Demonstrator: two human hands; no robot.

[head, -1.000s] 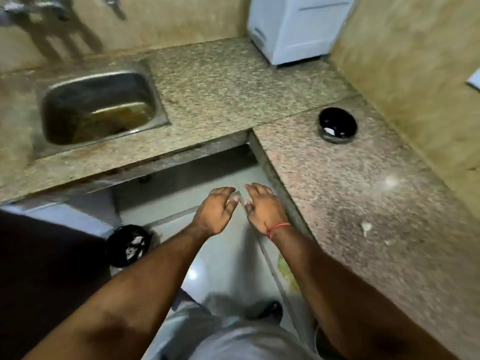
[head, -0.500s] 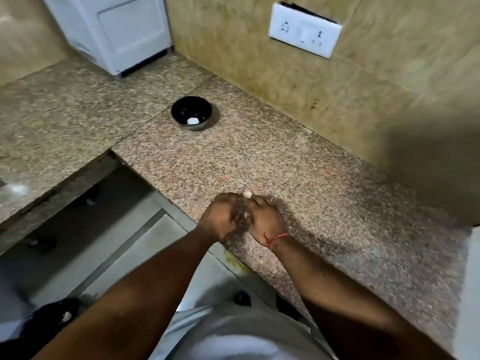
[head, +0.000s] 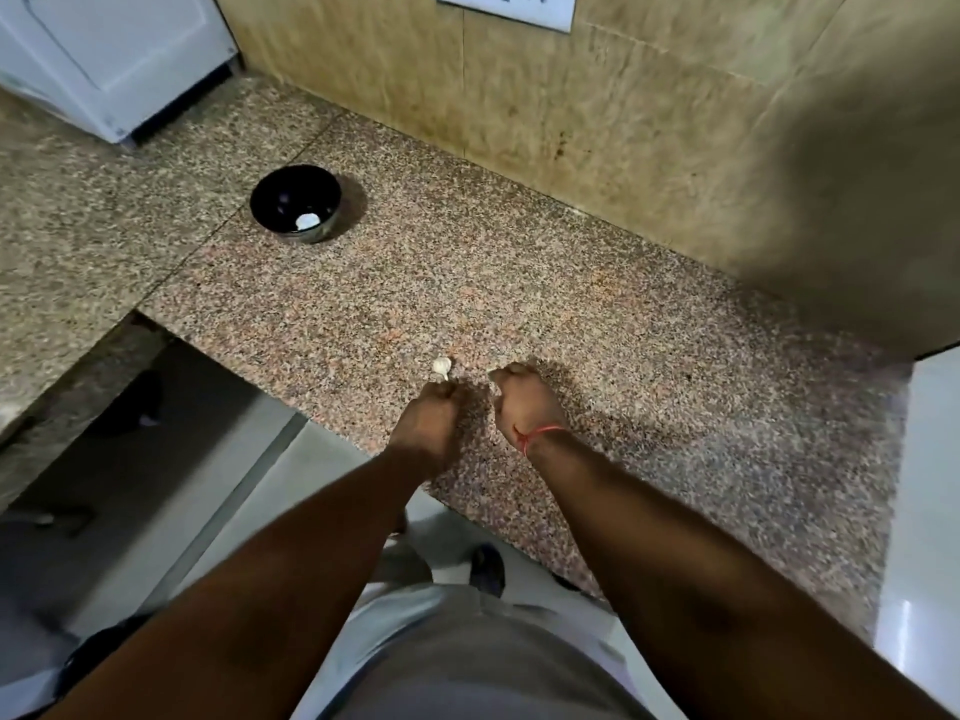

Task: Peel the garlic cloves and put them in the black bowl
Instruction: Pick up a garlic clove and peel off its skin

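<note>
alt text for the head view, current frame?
Left hand pinches a garlic clove over a granite counter; right hand is curled beside it. A black bowl farther back holds one white clove.

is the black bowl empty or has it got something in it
Not empty. The black bowl stands upright on the counter with one small white piece, probably a peeled clove, inside.

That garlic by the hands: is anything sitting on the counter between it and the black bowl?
Nothing visible. Only bare counter lies between the garlic, at the left hand, and the black bowl.
</note>
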